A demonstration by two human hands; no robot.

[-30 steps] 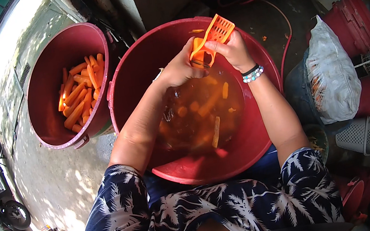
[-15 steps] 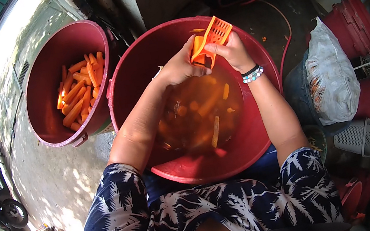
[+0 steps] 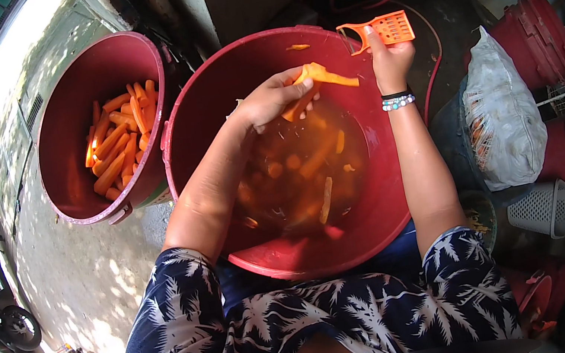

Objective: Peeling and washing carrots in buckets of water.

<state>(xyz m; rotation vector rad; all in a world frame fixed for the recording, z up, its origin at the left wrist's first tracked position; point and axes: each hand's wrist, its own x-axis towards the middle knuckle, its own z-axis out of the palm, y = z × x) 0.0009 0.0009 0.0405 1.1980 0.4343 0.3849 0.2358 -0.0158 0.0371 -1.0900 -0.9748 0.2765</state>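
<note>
Carrot (image 3: 297, 108) over far part of red tub (image 3: 298, 264), gripped by fingers of left hand (image 3: 273, 99); paler orange piece (image 3: 331, 77) jutting right, peel or carrot unclear. Orange peeler (image 3: 394, 26) just swung away to far right, held in right hand (image 3: 390, 59), so no longer touching carrot.

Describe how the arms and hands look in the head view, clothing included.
The left hand and right hand are ungloved. Short navy sleeves carry a white palm-tree print. The right wrist wears a black band and a beaded bracelet, white and light blue. A white bit by the left wrist is unclear.
</note>
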